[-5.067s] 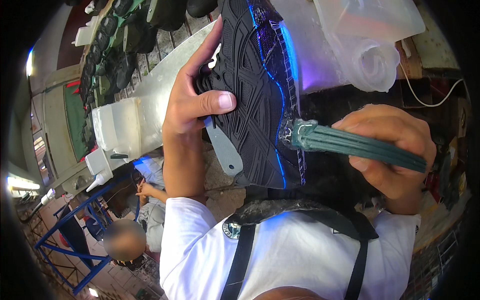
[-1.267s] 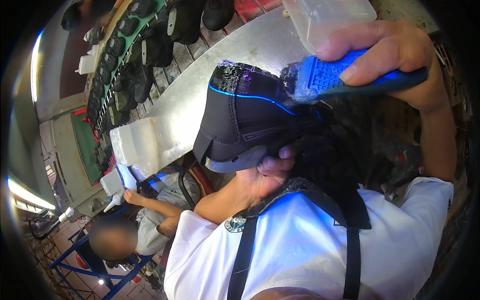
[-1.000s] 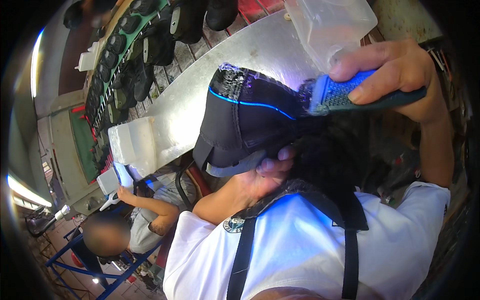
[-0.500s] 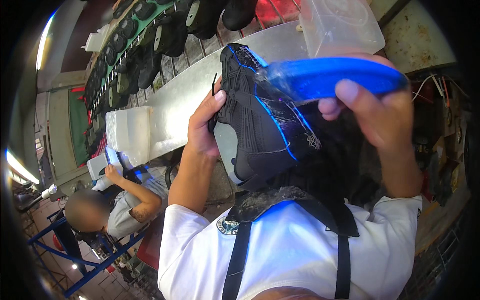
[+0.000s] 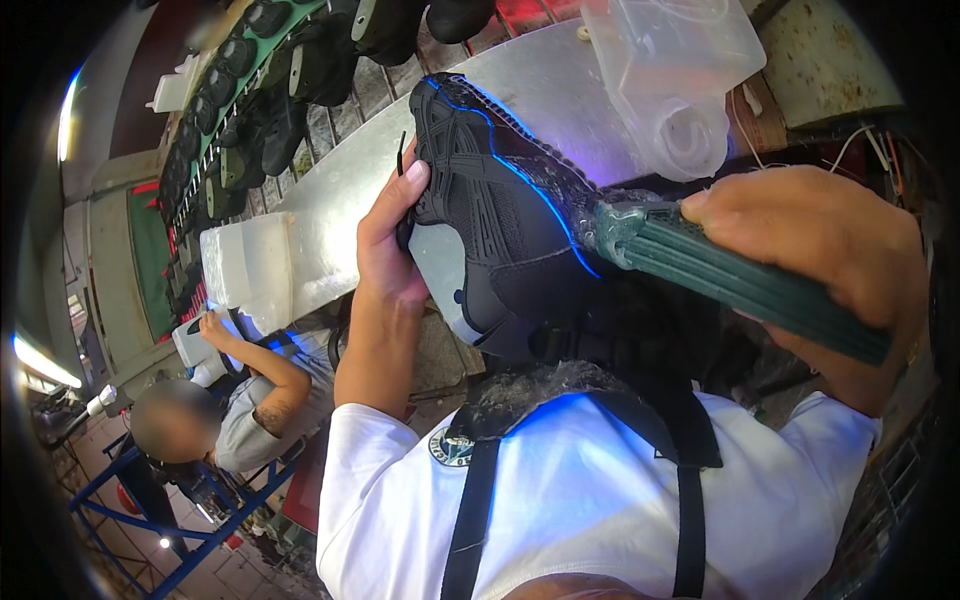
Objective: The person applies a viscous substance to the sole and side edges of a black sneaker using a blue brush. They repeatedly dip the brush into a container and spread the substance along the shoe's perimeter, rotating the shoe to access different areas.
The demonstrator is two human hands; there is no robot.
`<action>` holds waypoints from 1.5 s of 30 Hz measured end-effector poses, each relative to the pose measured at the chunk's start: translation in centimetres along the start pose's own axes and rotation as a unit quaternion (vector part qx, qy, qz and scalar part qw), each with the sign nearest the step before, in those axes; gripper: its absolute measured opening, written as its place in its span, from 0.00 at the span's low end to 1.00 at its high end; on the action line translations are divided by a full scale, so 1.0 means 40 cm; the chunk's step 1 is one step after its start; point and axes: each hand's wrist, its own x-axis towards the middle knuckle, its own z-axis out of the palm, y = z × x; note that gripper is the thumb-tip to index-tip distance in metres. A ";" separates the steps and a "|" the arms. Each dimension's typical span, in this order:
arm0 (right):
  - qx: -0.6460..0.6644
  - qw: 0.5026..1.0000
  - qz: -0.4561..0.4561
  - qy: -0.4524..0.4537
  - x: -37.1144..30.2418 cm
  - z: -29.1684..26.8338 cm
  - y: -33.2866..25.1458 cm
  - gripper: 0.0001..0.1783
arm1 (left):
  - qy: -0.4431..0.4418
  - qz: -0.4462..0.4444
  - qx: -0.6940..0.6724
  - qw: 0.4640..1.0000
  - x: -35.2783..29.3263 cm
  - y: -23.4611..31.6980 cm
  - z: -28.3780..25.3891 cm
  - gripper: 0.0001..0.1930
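Note:
A black sneaker (image 5: 490, 220) is held on its side by my left hand (image 5: 390, 230), whose fingers wrap its laced side. A grey last fills the shoe's opening. Along the sneaker's lower edge a thin line glows blue, and the bottom beyond it is dark and shiny. My right hand (image 5: 830, 230) grips a brush (image 5: 740, 275) by its ribbed dark green handle. Its head, crusted with clear residue, touches the shoe's bottom near the heel; the bristles are hard to make out.
Past the shoe runs a pale metal ledge (image 5: 340, 210) bearing a translucent block-like container (image 5: 250, 270). A clear plastic tub (image 5: 680, 50) stands at the far right. Several dark shoes (image 5: 290, 90) sit on a rack behind. A person in grey (image 5: 260, 420) works at left.
The brush has moved right and nearer me, from the toe half toward the heel. It looked bright blue before and looks green now. The sneaker has shifted slightly left.

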 end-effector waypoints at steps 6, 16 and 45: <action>-0.009 0.999 0.008 0.032 0.003 0.015 -0.035 0.14 | -0.010 -0.051 -0.090 0.995 -0.007 -0.001 -0.036 0.22; 0.007 0.994 0.023 0.106 -0.096 0.108 0.061 0.16 | 0.016 0.016 -0.086 0.996 0.000 -0.003 -0.045 0.23; 0.150 0.747 0.267 0.590 -0.289 0.282 0.188 0.14 | -0.259 0.529 0.808 -0.011 1.063 0.251 0.267 0.29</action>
